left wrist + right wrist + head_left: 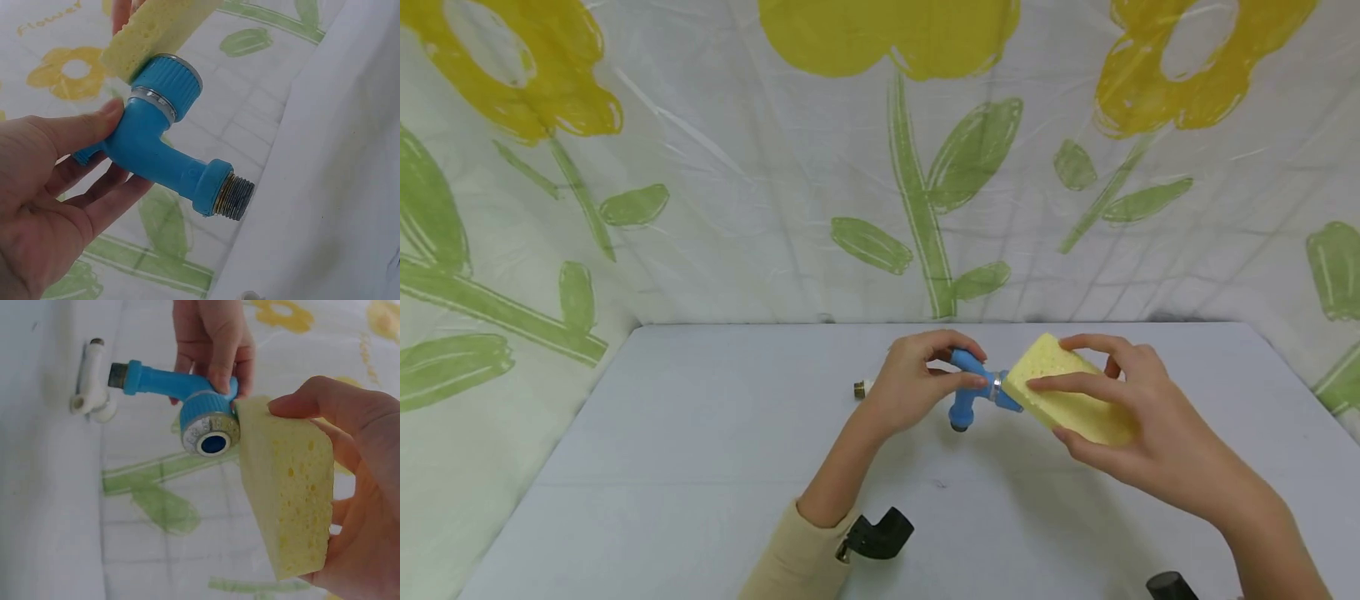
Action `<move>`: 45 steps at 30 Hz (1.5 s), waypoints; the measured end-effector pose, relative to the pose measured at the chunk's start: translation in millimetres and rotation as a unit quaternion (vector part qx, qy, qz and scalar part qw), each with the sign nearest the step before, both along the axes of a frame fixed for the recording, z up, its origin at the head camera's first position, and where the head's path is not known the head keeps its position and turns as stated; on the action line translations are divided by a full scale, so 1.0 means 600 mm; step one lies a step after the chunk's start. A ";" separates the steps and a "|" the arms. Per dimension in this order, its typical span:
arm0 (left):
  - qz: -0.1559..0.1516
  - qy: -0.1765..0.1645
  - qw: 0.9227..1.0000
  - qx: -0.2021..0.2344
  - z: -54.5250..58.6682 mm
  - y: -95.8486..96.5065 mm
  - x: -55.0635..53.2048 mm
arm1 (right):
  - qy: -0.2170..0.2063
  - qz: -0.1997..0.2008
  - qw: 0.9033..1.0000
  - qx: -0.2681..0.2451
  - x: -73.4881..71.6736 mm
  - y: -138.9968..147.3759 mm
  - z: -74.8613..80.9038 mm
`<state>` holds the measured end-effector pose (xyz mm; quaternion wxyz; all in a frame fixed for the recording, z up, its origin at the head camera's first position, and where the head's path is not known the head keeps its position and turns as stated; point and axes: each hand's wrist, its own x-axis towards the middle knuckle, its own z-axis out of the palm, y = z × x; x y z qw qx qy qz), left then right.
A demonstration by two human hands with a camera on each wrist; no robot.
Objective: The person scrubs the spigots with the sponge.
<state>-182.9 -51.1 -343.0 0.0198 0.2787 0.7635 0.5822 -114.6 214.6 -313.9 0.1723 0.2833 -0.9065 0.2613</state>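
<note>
Closest to the head camera are a tan sleeve (797,554) on the left arm and a black bent piece (883,536) beside it. Past them, the left hand (910,387) pinches a blue tap (147,140) between thumb and fingers, and the tap looks held up over the white surface (700,433). The right hand (1157,425) grips a yellow sponge (294,487), with its thumb and fingers spread around it. One end of the sponge seems to touch the ribbed knob (169,84) of the tap. The tap's screw end (234,199) is bare and points down. A white pipe piece (94,381) lies on the surface, and the left hand partly hides it from the head view.

Some things could go wrong, I think. A hard rub on the knob could twist the tap, because only one hand pinches it, and it could slip out and drop. Pushing too hard could squash the sponge, so fingers might bump the metal ring (153,103).
</note>
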 end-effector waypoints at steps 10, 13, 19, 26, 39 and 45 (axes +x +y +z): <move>0.037 -0.016 0.999 -0.021 0.003 0.000 0.002 | 0.040 0.004 0.999 0.001 -0.003 -0.014 0.001; 0.051 -0.038 0.998 -0.011 0.003 0.001 0.001 | 0.052 0.020 0.998 0.000 -0.003 -0.013 0.002; 0.050 -0.083 0.994 0.047 -0.001 0.003 -0.004 | 0.083 0.025 0.996 -0.016 -0.007 -0.016 -0.001; 0.037 -0.165 0.972 0.164 -0.001 0.010 -0.004 | 0.160 0.024 0.986 -0.037 -0.014 -0.026 -0.005; 0.030 -0.271 0.922 0.274 -0.013 0.016 -0.010 | 0.257 0.052 0.965 -0.014 -0.022 -0.028 -0.004; 0.027 -0.301 0.904 0.303 -0.020 0.016 -0.013 | 0.250 0.052 0.967 0.000 -0.023 -0.018 0.000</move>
